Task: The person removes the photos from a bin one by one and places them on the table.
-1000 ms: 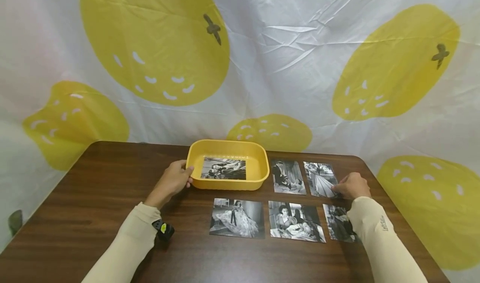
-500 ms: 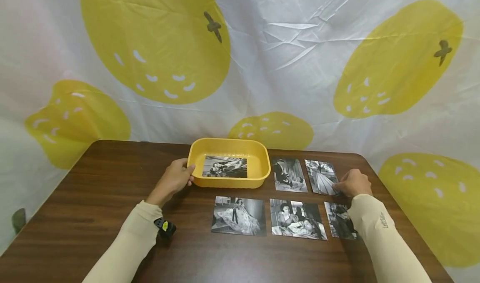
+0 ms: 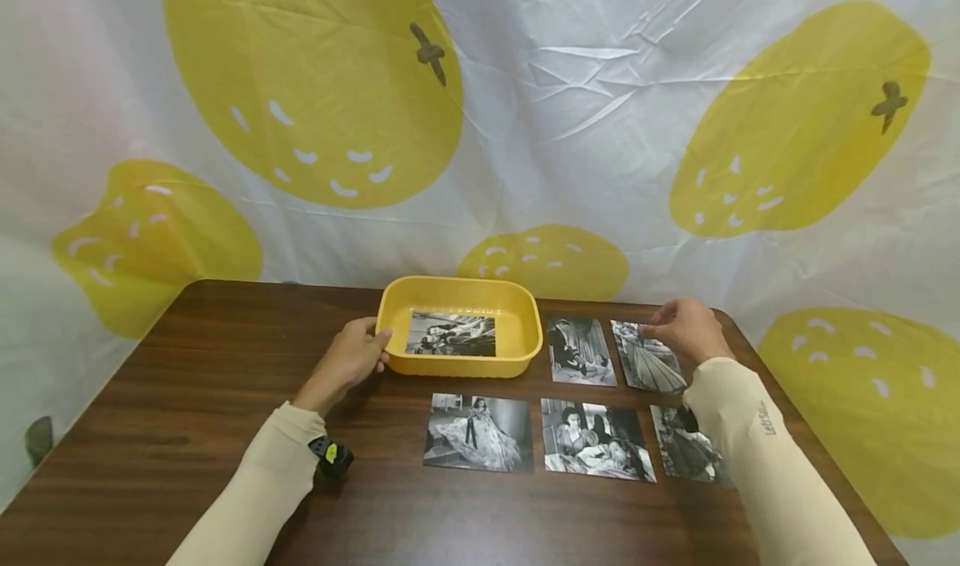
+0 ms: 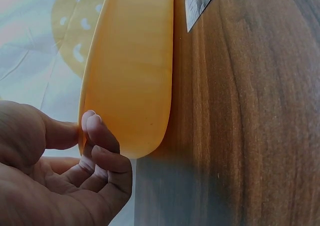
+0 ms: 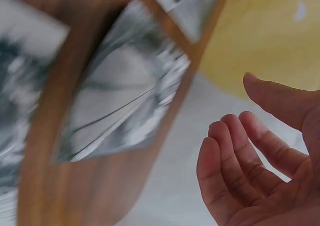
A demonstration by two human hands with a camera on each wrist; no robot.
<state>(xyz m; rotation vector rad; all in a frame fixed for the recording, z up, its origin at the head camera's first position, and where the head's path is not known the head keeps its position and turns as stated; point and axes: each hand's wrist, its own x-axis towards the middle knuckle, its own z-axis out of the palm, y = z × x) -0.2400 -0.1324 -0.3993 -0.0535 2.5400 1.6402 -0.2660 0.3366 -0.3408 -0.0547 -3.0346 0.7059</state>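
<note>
left hand (image 3: 352, 358) gripping yellow tray (image 3: 390, 316), photos (image 3: 648, 358)

Tray (image 3: 459, 292): smooth yellow plastic, slight sheen on the rim.
Counter (image 3: 187, 366): dark wood-grain surface, smooth, with a low gloss.
Photos (image 3: 478, 433): black-and-white paper prints, flat, faintly glossy.
Backdrop (image 3: 570, 107): thin white sheet printed with yellow lemons, creased and shiny.
Sleeves (image 3: 765, 458): beige matt cloth.

Black-and-white photo (image 3: 648, 355) lies flat beside the yellow tray (image 3: 459, 369).
</note>
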